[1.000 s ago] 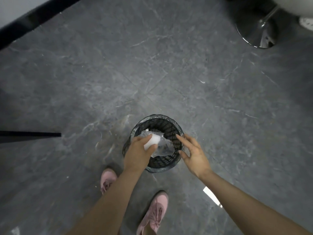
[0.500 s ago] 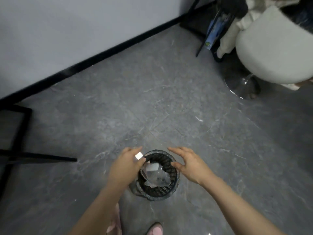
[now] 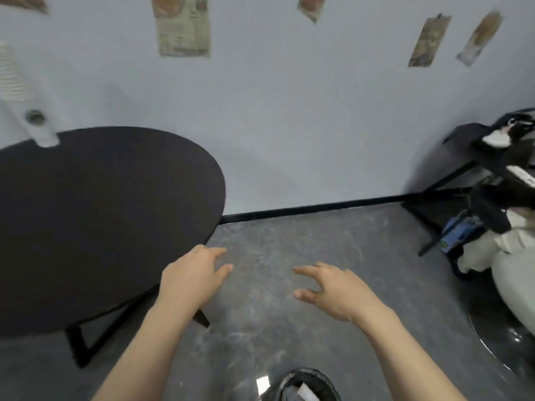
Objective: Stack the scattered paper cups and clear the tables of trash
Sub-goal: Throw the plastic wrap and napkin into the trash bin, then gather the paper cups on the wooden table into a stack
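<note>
Both hands empty, left hand (image 3: pixel 189 280) and right hand (image 3: pixel 335 290) fingers loosely apart above bin (image 3: pixel 304 384); next, sweep black bench (image 3: pixel 101 215) edge-to-edge for remaining cups.

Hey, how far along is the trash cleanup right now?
Done: trash sits in the waste bin at the bottom edge, and the visible part of the black round table shows no cups or trash. In hand: nothing; the left hand and right hand hover empty. Left: cup stacking can't be judged; no cups are in view.
</note>
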